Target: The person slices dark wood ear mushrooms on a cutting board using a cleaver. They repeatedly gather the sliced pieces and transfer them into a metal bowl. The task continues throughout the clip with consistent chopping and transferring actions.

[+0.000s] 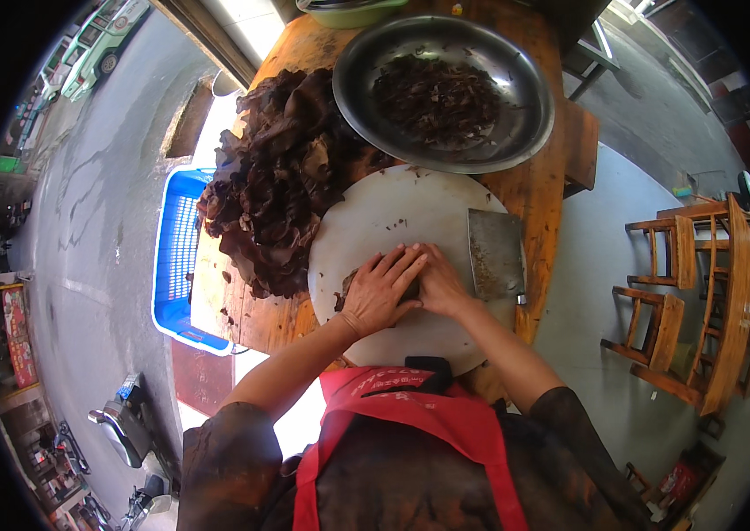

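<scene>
Both hands meet over a round white cutting board [388, 212]. My left hand [378, 292] lies palm down on pieces of dark wood ear fungus [348, 282], its fingers reaching over the fingertips of my right hand [440, 279]. My right hand is curved against the same fungus, most of which the hands hide. A cleaver [495, 252] rests flat on the board's right side, apart from the hands. Behind the board, a wide steel basin [521, 133] holds shredded fungus [438, 99]. A large heap of whole wood ear fungus [282, 172] lies to the board's left. Small scraps dot the board.
The wooden table [537, 212] carries the board, heap and basin. A blue plastic basket [166, 265] stands beyond its left edge. At the top is a green basin [348, 14]. Wooden stools [663, 318] and a bench [723, 318] are on the right.
</scene>
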Action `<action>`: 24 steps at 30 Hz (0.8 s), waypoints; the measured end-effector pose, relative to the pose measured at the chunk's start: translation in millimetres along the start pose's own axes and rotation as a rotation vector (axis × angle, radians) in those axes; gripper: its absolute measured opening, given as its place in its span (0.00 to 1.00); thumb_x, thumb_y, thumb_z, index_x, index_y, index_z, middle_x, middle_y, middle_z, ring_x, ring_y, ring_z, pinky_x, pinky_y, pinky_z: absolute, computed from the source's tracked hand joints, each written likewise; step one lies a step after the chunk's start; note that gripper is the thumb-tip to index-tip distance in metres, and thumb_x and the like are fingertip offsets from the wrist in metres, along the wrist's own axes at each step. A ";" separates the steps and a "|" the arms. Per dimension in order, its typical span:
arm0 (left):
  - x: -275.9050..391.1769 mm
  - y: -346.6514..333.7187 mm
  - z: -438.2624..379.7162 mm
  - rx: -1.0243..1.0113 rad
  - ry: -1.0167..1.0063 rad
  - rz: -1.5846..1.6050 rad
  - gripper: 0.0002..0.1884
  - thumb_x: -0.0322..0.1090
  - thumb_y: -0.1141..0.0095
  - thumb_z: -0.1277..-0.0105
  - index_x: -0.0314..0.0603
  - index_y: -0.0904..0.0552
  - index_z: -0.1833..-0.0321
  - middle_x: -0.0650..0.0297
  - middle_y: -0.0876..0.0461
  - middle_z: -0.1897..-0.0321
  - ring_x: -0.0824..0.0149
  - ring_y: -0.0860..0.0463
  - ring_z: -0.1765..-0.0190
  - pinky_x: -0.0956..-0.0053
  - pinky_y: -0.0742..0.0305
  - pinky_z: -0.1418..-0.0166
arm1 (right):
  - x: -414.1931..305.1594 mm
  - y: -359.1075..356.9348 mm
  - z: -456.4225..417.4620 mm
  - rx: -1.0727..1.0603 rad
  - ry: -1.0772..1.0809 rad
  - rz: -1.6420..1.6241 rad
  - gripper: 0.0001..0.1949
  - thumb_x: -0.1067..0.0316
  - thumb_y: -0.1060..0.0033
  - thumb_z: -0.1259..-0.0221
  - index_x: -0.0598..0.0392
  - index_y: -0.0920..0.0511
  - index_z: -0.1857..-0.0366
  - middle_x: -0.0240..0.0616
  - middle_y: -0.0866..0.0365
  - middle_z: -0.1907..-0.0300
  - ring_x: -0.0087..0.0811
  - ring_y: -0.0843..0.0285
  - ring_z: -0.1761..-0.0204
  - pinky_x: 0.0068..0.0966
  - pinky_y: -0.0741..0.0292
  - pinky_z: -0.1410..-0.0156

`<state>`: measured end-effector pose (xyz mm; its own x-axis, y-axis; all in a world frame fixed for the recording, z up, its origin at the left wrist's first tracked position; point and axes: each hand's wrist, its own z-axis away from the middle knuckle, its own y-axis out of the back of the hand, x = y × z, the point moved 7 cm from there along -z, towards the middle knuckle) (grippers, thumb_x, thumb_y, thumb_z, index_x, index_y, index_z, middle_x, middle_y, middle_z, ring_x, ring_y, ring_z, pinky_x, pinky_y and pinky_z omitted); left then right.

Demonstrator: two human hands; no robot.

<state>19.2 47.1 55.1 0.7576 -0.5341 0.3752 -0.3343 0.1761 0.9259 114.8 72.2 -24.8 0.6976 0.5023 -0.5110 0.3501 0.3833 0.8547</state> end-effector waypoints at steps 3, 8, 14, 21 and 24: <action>-4.3 -7.5 -1.8 -0.016 -0.033 -0.013 0.39 0.49 0.39 0.37 0.51 0.37 0.23 0.62 0.38 0.23 0.56 0.35 0.25 0.57 0.38 0.26 | 2.6 10.8 6.2 0.030 -0.027 -0.110 0.46 0.61 0.23 0.53 0.60 0.40 0.28 0.51 0.37 0.30 0.49 0.42 0.26 0.39 0.40 0.22; 0.2 -9.2 -2.9 -0.031 -0.055 -0.084 0.31 0.46 0.40 0.35 0.55 0.29 0.28 0.65 0.34 0.26 0.57 0.32 0.27 0.57 0.33 0.30 | 41.8 69.0 64.6 0.362 -0.295 -0.307 0.34 0.64 0.26 0.47 0.58 0.32 0.35 0.51 0.30 0.36 0.50 0.33 0.33 0.40 0.31 0.30; 3.0 -18.0 -11.3 -0.058 -0.035 -0.106 0.26 0.47 0.41 0.35 0.53 0.24 0.34 0.66 0.31 0.28 0.58 0.33 0.28 0.56 0.33 0.31 | 87.7 96.6 170.5 0.408 -0.688 0.035 0.24 0.68 0.31 0.47 0.61 0.28 0.45 0.52 0.25 0.50 0.54 0.25 0.47 0.42 0.25 0.42; 1.2 -24.0 -14.6 -0.182 0.020 -0.142 0.29 0.49 0.41 0.35 0.51 0.27 0.31 0.65 0.33 0.27 0.59 0.37 0.25 0.56 0.41 0.24 | 115.4 72.7 165.3 0.383 -0.668 -0.174 0.19 0.75 0.42 0.48 0.60 0.27 0.49 0.47 0.22 0.66 0.49 0.19 0.63 0.42 0.22 0.56; -0.6 -27.6 -17.0 -0.247 0.019 -0.121 0.28 0.47 0.41 0.35 0.49 0.26 0.32 0.63 0.32 0.28 0.59 0.38 0.24 0.56 0.42 0.23 | 112.7 61.2 163.5 0.214 -0.829 -1.062 0.17 0.71 0.44 0.46 0.62 0.25 0.50 0.47 0.19 0.67 0.39 0.17 0.71 0.35 0.21 0.65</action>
<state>37.5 56.7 30.1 0.7950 -0.5481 0.2599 -0.0959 0.3095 0.9461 317.0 25.6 -15.1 0.1746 -0.5938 -0.7854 0.9843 0.1255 0.1239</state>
